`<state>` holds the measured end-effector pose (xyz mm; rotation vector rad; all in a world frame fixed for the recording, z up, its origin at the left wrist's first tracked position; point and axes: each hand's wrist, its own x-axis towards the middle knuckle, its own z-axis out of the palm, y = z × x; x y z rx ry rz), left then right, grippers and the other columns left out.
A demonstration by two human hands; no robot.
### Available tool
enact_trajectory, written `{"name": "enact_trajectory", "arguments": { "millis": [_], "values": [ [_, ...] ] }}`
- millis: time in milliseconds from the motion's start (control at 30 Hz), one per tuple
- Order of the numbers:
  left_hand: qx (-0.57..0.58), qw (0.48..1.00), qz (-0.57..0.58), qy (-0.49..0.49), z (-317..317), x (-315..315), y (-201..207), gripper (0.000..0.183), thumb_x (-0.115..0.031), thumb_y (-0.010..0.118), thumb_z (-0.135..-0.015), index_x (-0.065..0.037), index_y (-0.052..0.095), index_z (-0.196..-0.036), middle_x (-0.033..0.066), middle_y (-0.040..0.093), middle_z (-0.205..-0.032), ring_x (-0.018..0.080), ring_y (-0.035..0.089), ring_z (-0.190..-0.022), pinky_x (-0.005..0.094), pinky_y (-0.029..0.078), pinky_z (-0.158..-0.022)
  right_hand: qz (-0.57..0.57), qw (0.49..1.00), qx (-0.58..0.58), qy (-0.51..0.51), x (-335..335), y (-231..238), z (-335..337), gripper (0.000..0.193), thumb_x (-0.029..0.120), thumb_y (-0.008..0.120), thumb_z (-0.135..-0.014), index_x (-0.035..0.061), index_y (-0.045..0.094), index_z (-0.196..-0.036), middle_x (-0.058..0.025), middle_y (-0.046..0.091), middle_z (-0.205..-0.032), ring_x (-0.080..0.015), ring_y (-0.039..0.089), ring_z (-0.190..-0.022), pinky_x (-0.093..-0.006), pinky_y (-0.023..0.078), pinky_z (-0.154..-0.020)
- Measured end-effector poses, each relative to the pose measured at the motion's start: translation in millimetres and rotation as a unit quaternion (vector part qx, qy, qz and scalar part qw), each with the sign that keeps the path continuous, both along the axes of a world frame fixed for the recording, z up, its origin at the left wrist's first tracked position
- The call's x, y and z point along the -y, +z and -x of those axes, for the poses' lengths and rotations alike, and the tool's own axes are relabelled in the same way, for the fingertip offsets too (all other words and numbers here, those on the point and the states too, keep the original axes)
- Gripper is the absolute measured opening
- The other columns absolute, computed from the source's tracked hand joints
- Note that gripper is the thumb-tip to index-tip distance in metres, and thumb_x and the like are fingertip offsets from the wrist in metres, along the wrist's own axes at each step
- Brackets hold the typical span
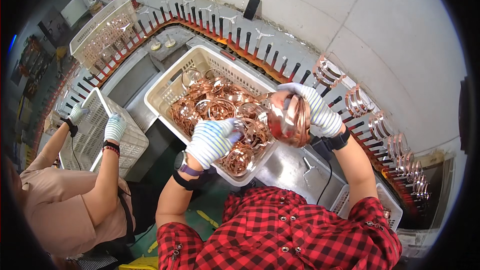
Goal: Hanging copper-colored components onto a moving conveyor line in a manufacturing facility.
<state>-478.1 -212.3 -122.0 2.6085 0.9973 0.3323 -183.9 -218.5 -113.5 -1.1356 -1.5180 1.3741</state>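
Observation:
A pale basket (152,101) in front of me holds a tangled heap of shiny copper-coloured metal rings (220,109). My right hand (320,110), in a striped glove, grips a bundle of copper-coloured rings (291,125) above the basket's right end. That bundle is blurred by motion. Over the near side of the heap, my left hand (212,142), in a matching glove, has its fingers curled beside the rings. Its fingertips are smeared, so what lies in them cannot be made out.
A curved conveyor (232,45) with black-and-red upright holders runs behind the basket. Bundles of rings (357,101) hang on it at right. At left, a co-worker's gloved hands (115,127) hold a white basket (132,145). Another filled basket (102,32) stands farther back.

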Motion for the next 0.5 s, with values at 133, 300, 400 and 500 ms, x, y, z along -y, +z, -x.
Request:
{"name": "enact_trajectory", "arguments": {
  "millis": [133, 300, 400, 500],
  "values": [
    [0.123, 0.986, 0.025, 0.114, 23, -6, -7, 0.026, -0.022, 0.066, -0.077, -0.01, 0.068, -0.101, 0.014, 0.066, -0.076, 0.0303, 0.064, -0.07, 0.0368, 0.049, -0.062, -0.13, 0.983, 0.051, -0.117, 6, 0, -4, 0.042, 0.018, 0.055, -0.081, -0.0001, 0.054, -0.119, -0.0104, 0.062, -0.109, -0.0181, 0.056, -0.103, -0.0322, 0.042, -0.093],
    [0.096, 0.972, -0.016, 0.212, 44, -8, -32, 0.026, -0.024, 0.065, -0.078, -0.01, 0.066, -0.101, 0.0139, 0.066, -0.075, 0.0305, 0.063, -0.069, 0.0385, 0.05, -0.063, -0.092, 0.985, -0.072, -0.127, 8, -14, 11, 0.037, 0.019, 0.046, -0.091, -0.0009, 0.051, -0.123, -0.0084, 0.059, -0.112, -0.0152, 0.056, -0.101, -0.0283, 0.046, -0.09],
    [0.391, 0.887, 0.063, 0.238, 50, -2, -33, 0.024, -0.014, 0.065, -0.085, -0.003, 0.064, -0.106, 0.0046, 0.066, -0.075, 0.0123, 0.06, -0.062, 0.0269, 0.046, -0.055, 0.027, 0.949, -0.266, -0.17, -15, -77, -20, 0.034, 0.014, 0.038, -0.096, -0.0018, 0.048, -0.124, -0.0055, 0.06, -0.085, -0.0119, 0.058, -0.073, -0.0269, 0.051, -0.066],
    [0.496, 0.77, 0.322, 0.24, 20, 0, -18, 0.029, -0.014, 0.063, -0.088, -0.002, 0.06, -0.114, -0.0029, 0.061, -0.083, 0.005, 0.053, -0.066, 0.0201, 0.044, -0.06, 0.097, 0.872, -0.424, -0.226, -51, -136, -21, 0.028, 0.013, 0.048, -0.092, -0.0074, 0.056, -0.109, -0.0068, 0.063, -0.095, -0.0145, 0.059, -0.085, -0.0261, 0.049, -0.081]
  ]
}}
